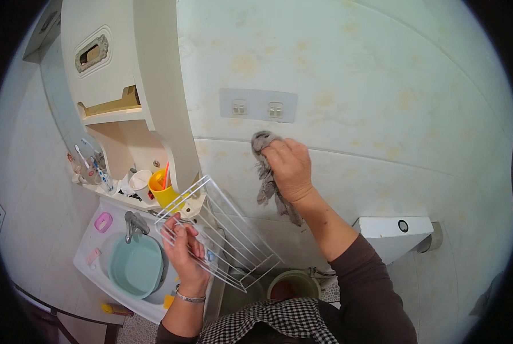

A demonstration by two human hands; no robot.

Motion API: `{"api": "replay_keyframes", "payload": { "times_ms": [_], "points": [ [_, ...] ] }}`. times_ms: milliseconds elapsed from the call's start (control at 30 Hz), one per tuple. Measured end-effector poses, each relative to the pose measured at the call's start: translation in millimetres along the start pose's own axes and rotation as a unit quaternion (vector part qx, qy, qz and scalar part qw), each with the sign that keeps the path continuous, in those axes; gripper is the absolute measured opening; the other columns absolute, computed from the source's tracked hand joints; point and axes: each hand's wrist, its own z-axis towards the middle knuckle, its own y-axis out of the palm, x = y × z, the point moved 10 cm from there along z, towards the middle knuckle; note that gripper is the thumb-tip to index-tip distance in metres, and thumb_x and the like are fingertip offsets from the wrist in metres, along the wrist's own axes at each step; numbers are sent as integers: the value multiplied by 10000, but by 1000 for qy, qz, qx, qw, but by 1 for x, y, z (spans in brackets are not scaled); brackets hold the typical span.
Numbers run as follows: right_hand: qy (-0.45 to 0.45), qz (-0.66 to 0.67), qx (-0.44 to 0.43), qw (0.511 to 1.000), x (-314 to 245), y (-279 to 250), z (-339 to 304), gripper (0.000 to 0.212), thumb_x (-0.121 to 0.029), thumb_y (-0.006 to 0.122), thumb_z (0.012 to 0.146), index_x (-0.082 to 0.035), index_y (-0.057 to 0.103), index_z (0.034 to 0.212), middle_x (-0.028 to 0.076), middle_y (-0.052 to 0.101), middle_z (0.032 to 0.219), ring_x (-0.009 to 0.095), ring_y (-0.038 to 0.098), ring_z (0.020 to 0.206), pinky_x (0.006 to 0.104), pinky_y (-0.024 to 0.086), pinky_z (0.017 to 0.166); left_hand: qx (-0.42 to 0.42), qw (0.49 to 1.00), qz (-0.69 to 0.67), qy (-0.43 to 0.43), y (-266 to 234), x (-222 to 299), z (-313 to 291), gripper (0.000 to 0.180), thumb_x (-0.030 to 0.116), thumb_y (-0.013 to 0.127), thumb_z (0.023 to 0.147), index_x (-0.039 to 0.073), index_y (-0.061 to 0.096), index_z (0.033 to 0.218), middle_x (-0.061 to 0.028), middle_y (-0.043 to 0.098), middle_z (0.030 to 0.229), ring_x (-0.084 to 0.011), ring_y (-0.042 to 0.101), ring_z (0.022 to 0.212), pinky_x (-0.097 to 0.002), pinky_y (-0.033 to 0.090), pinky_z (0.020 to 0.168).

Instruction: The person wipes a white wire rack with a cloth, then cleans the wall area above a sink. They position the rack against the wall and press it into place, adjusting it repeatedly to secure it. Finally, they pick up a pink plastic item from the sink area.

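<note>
My left hand is closed around the wires of a white wire rack, which hangs tilted in front of the washbasin's right side. In my right hand a grey cloth is bunched up, its loose end dangling below the fingers. The right hand is raised near the tiled wall, just under a clear adhesive strip bearing two hooks. Whether the cloth touches the wall I cannot tell.
At left, a washbasin holds a teal tub below a faucet. A cream cabinet stands above, with a yellow cup and toothbrushes on its shelf. A white toilet tank is at right; a bucket stands low near me.
</note>
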Motion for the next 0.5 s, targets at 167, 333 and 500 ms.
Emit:
{"api": "replay_keyframes", "payload": {
  "times_ms": [167, 333, 500],
  "points": [
    [29, -62, 121, 990, 50, -58, 59, 239, -34, 609, 729, -84, 649, 959, 53, 614, 976, 278, 553, 931, 412, 429, 798, 31, 999, 14, 16, -17, 4, -6, 397, 261, 551, 979, 46, 448, 1297, -9, 540, 832, -32, 331, 443, -188, 269, 373],
    [-51, -12, 138, 989, 39, -55, 75, 242, 4, 614, 711, -72, 655, 937, 59, 603, 948, 286, 535, 884, 405, 422, 739, 24, 1000, 16, -1, -4, -9, -10, 393, 255, 554, 978, 41, 446, 1290, -28, 547, 834, -39, 337, 441, -190, 285, 378],
    [-41, 126, -79, 988, 21, -1, -51, 183, -65, 642, 696, -38, 630, 876, 98, 608, 902, 303, 571, 815, 425, 447, 680, 11, 1000, -14, -8, 9, -15, -15, 397, 252, 561, 975, 30, 445, 1283, -44, 555, 835, -50, 360, 438, -194, 298, 382]
  ]
}}
